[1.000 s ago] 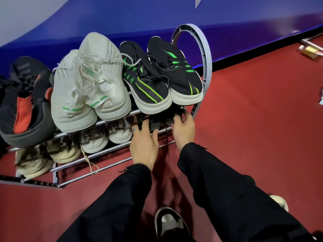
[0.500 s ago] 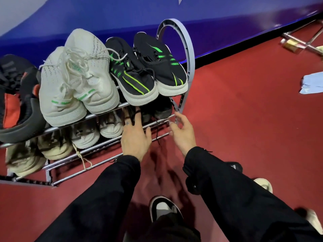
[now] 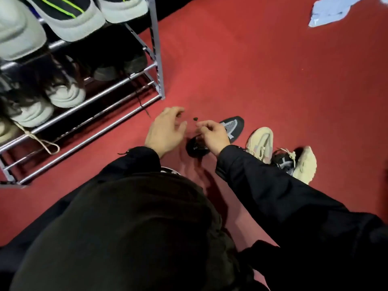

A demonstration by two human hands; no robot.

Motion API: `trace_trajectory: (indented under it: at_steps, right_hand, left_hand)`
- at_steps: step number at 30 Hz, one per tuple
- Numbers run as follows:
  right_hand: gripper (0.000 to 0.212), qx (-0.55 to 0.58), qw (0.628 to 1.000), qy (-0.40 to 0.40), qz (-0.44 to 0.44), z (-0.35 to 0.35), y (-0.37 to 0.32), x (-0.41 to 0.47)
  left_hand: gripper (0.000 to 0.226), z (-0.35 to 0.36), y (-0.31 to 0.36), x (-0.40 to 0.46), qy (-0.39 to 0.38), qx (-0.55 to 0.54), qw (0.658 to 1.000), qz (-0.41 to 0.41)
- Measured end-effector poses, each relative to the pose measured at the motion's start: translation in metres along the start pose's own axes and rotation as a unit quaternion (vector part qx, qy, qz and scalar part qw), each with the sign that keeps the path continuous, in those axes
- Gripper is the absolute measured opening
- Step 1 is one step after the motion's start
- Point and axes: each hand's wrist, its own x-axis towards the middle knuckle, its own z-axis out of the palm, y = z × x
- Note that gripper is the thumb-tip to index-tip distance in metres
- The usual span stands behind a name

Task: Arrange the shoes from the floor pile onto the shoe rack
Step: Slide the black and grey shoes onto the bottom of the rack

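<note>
Hands first — left hand (image 3: 165, 131) hovers half-curled and empty, right hand (image 3: 214, 134) pinches what looks like a lace over the black mesh shoe (image 3: 232, 127) on the red floor (image 3: 273, 80). Probably light and floppy, so I'd grab the heel collar, not the lace. Beige shoes (image 3: 261, 143) lie just beside; shoe rack (image 3: 156, 66) beyond — nearly full.

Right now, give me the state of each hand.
Left hand: open, fingers loosely curled, holding nothing.
Right hand: fingers pinched above the black shoe, apparently on its lace; blur leaves this uncertain.
</note>
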Motion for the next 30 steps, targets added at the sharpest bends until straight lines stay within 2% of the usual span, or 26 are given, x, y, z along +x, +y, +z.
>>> trace_trajectory:
  at_steps: [3, 6, 9, 12, 13, 15, 16, 17, 19, 20, 21, 23, 24, 26, 28, 30]
  right_hand:
    - [0.014, -0.027, 0.998, 0.034, 0.044, -0.018, 0.044, -0.002]
    - [0.021, -0.019, 0.995, 0.066, 0.077, -0.040, 0.081, -0.006]
    - [0.014, -0.018, 0.992, 0.081, 0.095, -0.069, 0.087, -0.031]
    - [0.010, -0.055, 0.979, 0.154, 0.124, -0.107, 0.084, -0.056]
    - [0.008, -0.075, 0.968, 0.189, 0.146, -0.120, 0.085, -0.062]
    - [0.022, -0.095, 0.936, 0.282, 0.186, -0.142, 0.096, -0.071]
    - [0.031, -0.091, 0.914, 0.327, 0.222, -0.148, 0.104, -0.073]
    - [0.041, -0.092, 0.889, 0.359, 0.269, -0.151, 0.113, -0.074]
    - [0.060, -0.066, 0.847, 0.387, 0.358, -0.150, 0.130, -0.077]
    - [0.067, -0.016, 0.838, 0.392, 0.379, -0.148, 0.132, -0.077]
    - [0.068, 0.033, 0.838, 0.397, 0.374, -0.146, 0.135, -0.077]
    - [0.066, 0.108, 0.848, 0.371, 0.363, -0.146, 0.143, -0.072]
    - [0.068, 0.121, 0.854, 0.345, 0.370, -0.147, 0.149, -0.070]
    - [0.078, 0.130, 0.871, 0.303, 0.365, -0.155, 0.192, -0.055]
    - [0.073, 0.160, 0.871, 0.279, 0.371, -0.158, 0.205, -0.047]
    - [0.065, 0.211, 0.867, 0.274, 0.359, -0.158, 0.202, -0.048]
  left_hand:
    - [0.043, 0.021, 0.007, -0.003, -0.098, 0.001, 0.995, -0.018]
    - [0.050, 0.043, 0.001, 0.004, -0.185, 0.040, 0.982, -0.025]
    - [0.057, 0.070, -0.006, 0.020, -0.218, 0.038, 0.974, -0.054]
    - [0.056, 0.101, -0.012, 0.036, -0.238, 0.022, 0.968, -0.080]
    - [0.053, 0.112, -0.013, 0.039, -0.244, 0.025, 0.966, -0.088]
    - [0.046, 0.127, -0.012, 0.038, -0.212, 0.078, 0.970, -0.094]
    - [0.053, 0.131, -0.013, 0.037, -0.194, 0.107, 0.970, -0.098]
    - [0.068, 0.134, -0.015, 0.036, -0.190, 0.116, 0.969, -0.108]
    - [0.099, 0.137, -0.018, 0.030, -0.207, 0.098, 0.962, -0.151]
    - [0.100, 0.137, -0.018, 0.028, -0.211, 0.090, 0.957, -0.178]
    - [0.089, 0.139, -0.018, 0.026, -0.220, 0.079, 0.951, -0.202]
    - [0.051, 0.139, -0.012, 0.020, -0.244, 0.014, 0.938, -0.247]
    - [0.040, 0.138, -0.008, 0.016, -0.254, -0.046, 0.929, -0.266]
    - [0.043, 0.133, -0.005, 0.011, -0.251, -0.161, 0.910, -0.287]
    - [0.056, 0.127, -0.004, 0.013, -0.216, -0.236, 0.897, -0.304]
    - [0.058, 0.115, 0.005, 0.012, -0.199, -0.288, 0.893, -0.285]
